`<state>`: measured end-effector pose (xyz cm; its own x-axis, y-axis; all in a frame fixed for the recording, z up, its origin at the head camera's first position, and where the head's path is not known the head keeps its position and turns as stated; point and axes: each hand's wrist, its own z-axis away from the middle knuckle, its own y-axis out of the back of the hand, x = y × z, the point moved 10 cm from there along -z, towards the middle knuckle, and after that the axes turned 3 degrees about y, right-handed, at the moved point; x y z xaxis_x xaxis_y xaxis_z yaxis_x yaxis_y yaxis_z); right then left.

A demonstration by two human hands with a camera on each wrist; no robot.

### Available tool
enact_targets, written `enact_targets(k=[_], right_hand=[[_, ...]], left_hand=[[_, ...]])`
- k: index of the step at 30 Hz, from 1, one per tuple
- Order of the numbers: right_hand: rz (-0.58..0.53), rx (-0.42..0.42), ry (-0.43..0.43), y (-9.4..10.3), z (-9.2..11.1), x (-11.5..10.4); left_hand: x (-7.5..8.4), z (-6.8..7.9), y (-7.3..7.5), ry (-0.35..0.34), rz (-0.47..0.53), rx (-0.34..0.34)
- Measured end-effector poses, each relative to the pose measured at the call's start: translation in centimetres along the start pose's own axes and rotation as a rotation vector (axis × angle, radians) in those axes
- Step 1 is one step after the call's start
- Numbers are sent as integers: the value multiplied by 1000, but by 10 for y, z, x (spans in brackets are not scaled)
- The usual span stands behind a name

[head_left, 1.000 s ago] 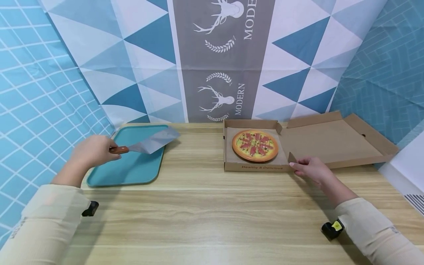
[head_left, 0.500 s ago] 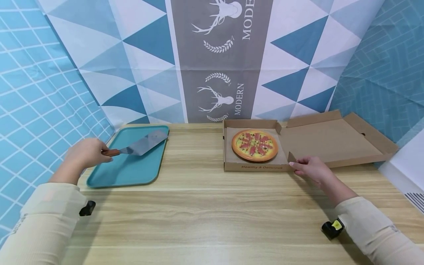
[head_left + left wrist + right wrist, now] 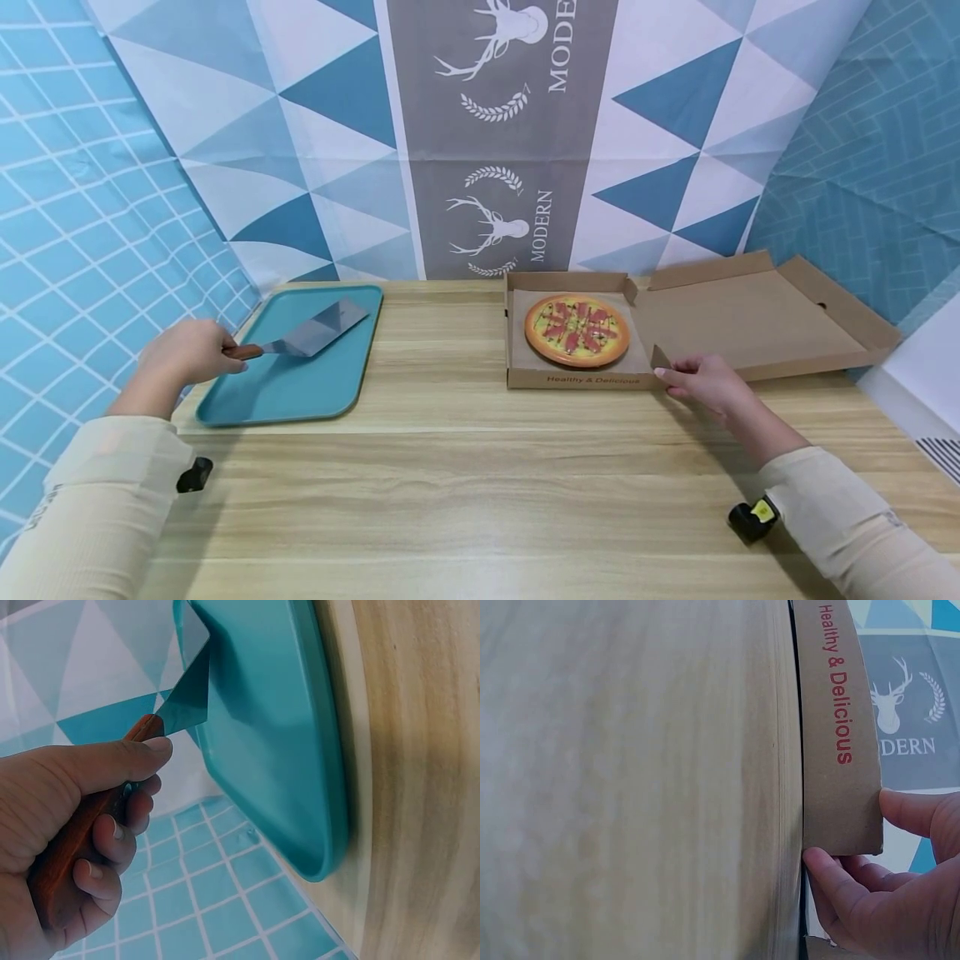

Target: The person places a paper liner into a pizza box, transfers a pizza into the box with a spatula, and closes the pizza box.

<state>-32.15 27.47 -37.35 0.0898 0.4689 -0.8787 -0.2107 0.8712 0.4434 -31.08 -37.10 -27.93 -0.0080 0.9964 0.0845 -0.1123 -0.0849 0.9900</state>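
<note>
My left hand (image 3: pixel 183 358) grips the wooden handle (image 3: pixel 69 859) of a pizza spatula (image 3: pixel 322 331) with a flat metal blade. The blade hangs over the teal tray (image 3: pixel 315 396), pointing toward its back right corner, and carries nothing. Farther right, a pizza (image 3: pixel 577 331) with red strips of topping lies inside an opened cardboard pizza box (image 3: pixel 592 380). At the box's front right corner, my right hand (image 3: pixel 708 385) holds the cardboard. The right wrist view has the thumb on the top edge of the lettered front wall (image 3: pixel 836 795) and a fingertip at its lower corner.
The box lid (image 3: pixel 750 317) lies folded back to the right. Wood-grain tabletop (image 3: pixel 480 483) stretches between tray and box and in front of them. A patterned backdrop (image 3: pixel 495 133) rises along the back edge, with a blue tiled sheet (image 3: pixel 90 250) on the left.
The spatula has moved left and slightly toward me; its blade, earlier past the tray's right edge, now lies within the tray's outline. The right hand, box and pizza have stayed put.
</note>
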Motion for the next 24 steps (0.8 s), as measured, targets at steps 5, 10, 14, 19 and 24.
enact_targets(k=[5, 10, 14, 19, 24], right_hand=[[-4, 3, 0, 0, 0, 0], [-2, 5, -5, 1, 0, 0], [-3, 7, -15, 1, 0, 1], [-15, 5, -30, 1, 1, 2], [-20, 14, -18, 1, 0, 1]], left_hand=[[-3, 0, -5, -5, 4, -21], [-5, -3, -11, 8, 11, -44], [-7, -5, -18, 29, 52, -102], [-5, -5, -23, 17, 73, -147], [-3, -6, -21, 12, 52, -144]])
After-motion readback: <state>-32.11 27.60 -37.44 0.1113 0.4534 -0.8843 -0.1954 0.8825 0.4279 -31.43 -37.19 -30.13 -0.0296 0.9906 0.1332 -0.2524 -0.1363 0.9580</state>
